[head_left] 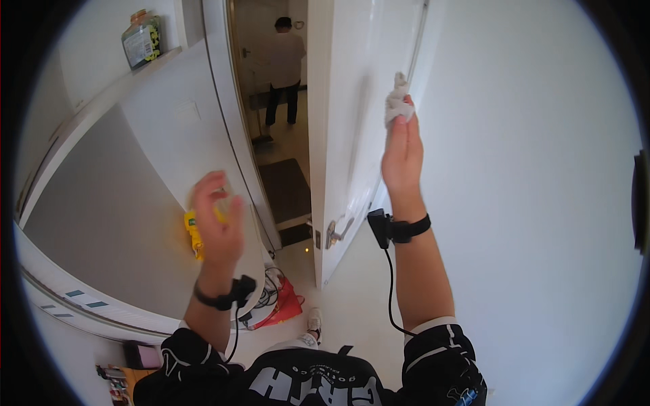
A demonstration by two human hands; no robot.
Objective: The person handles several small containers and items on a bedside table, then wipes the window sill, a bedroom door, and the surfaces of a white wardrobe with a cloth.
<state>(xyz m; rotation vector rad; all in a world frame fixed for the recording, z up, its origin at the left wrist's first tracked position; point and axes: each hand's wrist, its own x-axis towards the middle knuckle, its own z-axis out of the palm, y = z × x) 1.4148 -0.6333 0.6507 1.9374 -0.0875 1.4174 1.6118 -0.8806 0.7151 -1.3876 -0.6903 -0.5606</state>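
My right hand [404,152] is raised beside the white door [359,115], its fingers closed on a crumpled pale cloth [399,101]. Part of the cloth sticks up past the fingertips, near the door's panel. I cannot tell whether it touches the door. Lower down on that door is a metal lever handle [337,231]. My left hand [220,220] hangs in the air at the left, its fingers apart and curved, with nothing in them. It is slightly blurred. Behind it a yellow package [193,233] is partly hidden. Both wrists wear black straps with cables.
Through the doorway a person [284,68] stands with their back to me, near a dark mat [284,189]. A jar [141,40] sits on the ledge at upper left. On the floor lie a red bag [290,302] and black cables [269,287]. A white wall [528,169] rises at right.
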